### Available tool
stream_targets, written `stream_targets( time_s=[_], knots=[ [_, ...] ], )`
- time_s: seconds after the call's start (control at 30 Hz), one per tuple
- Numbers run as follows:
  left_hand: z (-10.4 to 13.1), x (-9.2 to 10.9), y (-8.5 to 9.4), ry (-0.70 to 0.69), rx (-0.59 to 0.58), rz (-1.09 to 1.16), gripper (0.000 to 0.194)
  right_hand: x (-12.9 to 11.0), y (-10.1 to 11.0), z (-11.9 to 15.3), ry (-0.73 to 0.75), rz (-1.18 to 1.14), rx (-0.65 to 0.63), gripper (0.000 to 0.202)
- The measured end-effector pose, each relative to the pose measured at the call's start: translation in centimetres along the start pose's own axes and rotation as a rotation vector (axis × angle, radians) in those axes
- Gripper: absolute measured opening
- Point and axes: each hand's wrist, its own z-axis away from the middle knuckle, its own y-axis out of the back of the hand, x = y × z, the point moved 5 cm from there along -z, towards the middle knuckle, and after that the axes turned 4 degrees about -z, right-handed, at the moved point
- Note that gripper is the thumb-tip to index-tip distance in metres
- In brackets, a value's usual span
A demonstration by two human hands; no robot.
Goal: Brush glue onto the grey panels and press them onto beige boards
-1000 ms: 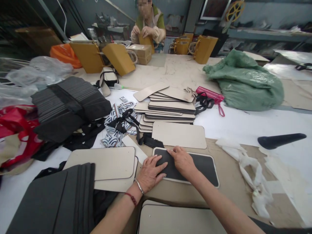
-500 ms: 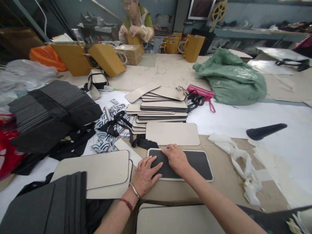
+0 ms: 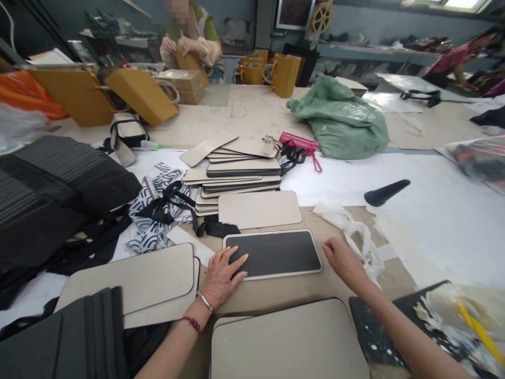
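Observation:
A dark grey panel with a beige border (image 3: 280,255) lies flat on brown board in front of me. My left hand (image 3: 223,276) rests with spread fingers on its left end. Just off the panel's right end is my right hand (image 3: 341,258), its fingers curled closed; whatever they may hold is hidden. Behind the panel lies a plain beige panel (image 3: 260,209), against a stack of beige panels with dark undersides (image 3: 240,181). Larger beige panels (image 3: 288,345) lie at the near edge, and others (image 3: 138,276) lie left of my left hand.
Dark folded sheets (image 3: 63,342) and a dark bundle (image 3: 59,195) crowd the left. Crumpled white strips (image 3: 355,234) and a black tapered object (image 3: 386,193) lie right. Farther back are a green sack (image 3: 343,121), a pink cylinder (image 3: 298,142) and a co-worker (image 3: 193,42).
My right hand has left the panel's upper edge and moved right, past its right end. My left hand stays on the panel. The view has swung to the right, showing another person.

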Motion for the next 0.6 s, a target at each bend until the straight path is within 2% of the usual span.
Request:
stream_targets(
  time_s=[0.1,0.23,0.33,0.47,0.6],
  knots=[
    [-0.1,-0.4,0.1,0.063,0.052,0.091,0.033,2.7,-0.8,0.6,-0.092,-0.09,0.021,0.02],
    [-0.6,-0.1,0.7,0.144,0.187,0.118,0.029,2.6,-1.6,0.9,-0.039,-0.124,0.054,0.02],
    [-2.2,2.0,0.5,0.013,0.136,0.085,0.028,0.4,-1.4,0.4,0.081,-0.042,0.119,0.022],
    [-5.3,5.4,-0.9,-0.182,-0.007,0.035,0.034,-4.5,-1.3,-0.6,0.361,0.089,0.206,0.026],
    [-7.9,7.2,-3.4,-0.27,-0.122,0.024,0.044,-8.5,-3.2,-1.2,0.531,0.183,0.061,0.029]
  ],
)
